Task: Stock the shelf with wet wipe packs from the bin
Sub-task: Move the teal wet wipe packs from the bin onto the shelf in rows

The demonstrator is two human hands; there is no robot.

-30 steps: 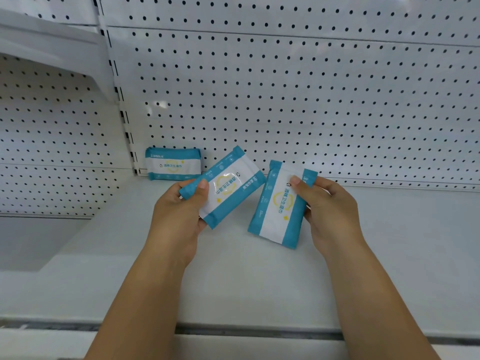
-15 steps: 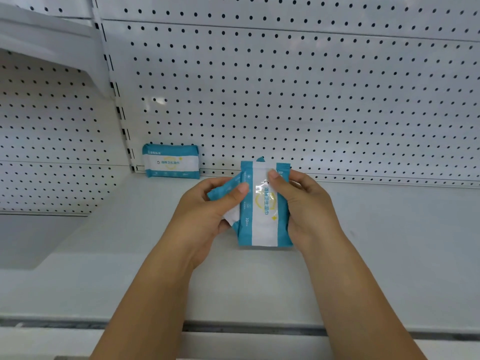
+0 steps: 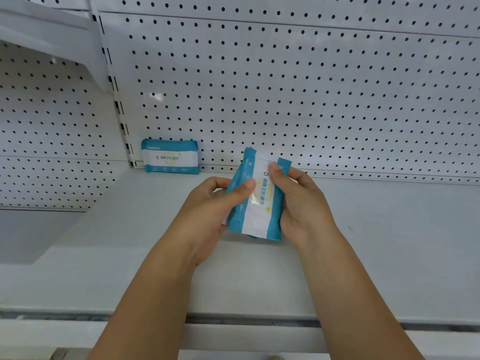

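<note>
Left hand (image 3: 207, 203) and right hand (image 3: 304, 203) pinch 2 stacked packs (image 3: 257, 209), long axis 12-to-6; shelved pack (image 3: 170, 157) at 10 o'clock, nearer left.

A white shelf (image 3: 363, 242) with a pegboard back (image 3: 285, 87) carries one teal-and-white wet wipe pack (image 3: 170, 157), standing on its long edge against the back at the left corner.

Teal-white wipe packs (image 3: 255, 198); white shelf (image 3: 363, 242); white black-dotted pegboard (image 3: 285, 87).
</note>
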